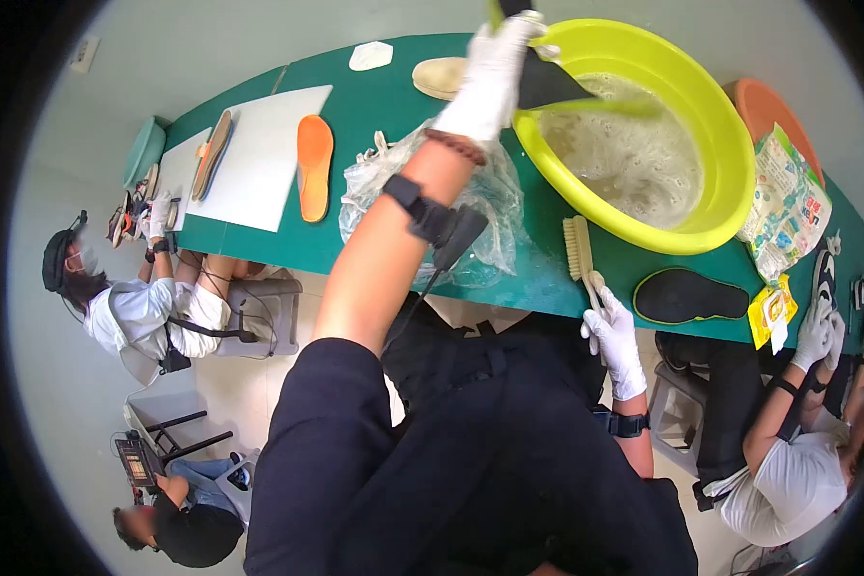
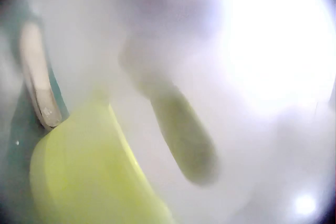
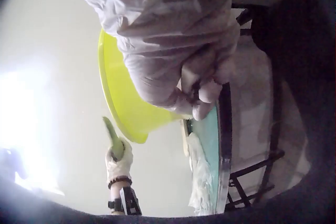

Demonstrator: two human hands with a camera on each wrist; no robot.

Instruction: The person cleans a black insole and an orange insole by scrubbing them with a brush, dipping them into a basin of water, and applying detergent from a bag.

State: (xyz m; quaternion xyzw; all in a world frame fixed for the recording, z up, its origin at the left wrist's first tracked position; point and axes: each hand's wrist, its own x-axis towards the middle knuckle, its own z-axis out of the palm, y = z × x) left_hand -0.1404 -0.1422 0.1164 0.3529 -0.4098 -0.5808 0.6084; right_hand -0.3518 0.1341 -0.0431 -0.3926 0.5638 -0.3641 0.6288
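My gloved left hand (image 1: 490, 84) is raised beside the rim of a yellow-green basin (image 1: 547, 173) of cloudy, foamy water. It grips a black insole with a yellow-green edge (image 1: 547, 83), blurred in the head view; the left wrist view shows the insole's (image 2: 184, 134) greenish end, and the right wrist view shows the insole (image 3: 114, 139) upright in the hand. Down at the table's front edge, my gloved right hand (image 1: 617, 344) holds the handle of a scrubbing brush (image 1: 578, 248), bristles facing left. A matching black insole (image 1: 691, 295) lies on the table to the right.
Crumpled clear plastic (image 1: 490, 230) lies left of the basin on the green table (image 1: 259, 82). Further left are an orange insole (image 1: 314, 168) and white sheets (image 1: 259, 144). A beige insole (image 1: 439, 77) lies behind. Right stand a detergent bag (image 1: 787, 202) and yellow packet (image 1: 772, 312). Other people sit at both sides.
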